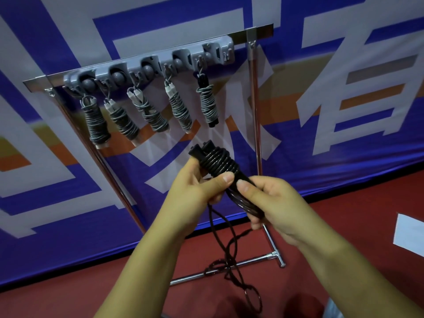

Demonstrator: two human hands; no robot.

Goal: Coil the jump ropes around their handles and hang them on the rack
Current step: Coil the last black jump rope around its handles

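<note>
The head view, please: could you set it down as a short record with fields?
held item: black jump rope, partly coiled round its handles
left hand: grips the handles
right hand: pinches the rope at the lower coils
loose rope: hangs to the red floor
rack: five coiled ropes hanging
free spot: rack's right end

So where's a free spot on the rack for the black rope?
The holder's right end, past the fifth bundle, looks free. Everything left of that is crowded with five hanging bundles. Both hands, left and right, hold the black rope.
</note>
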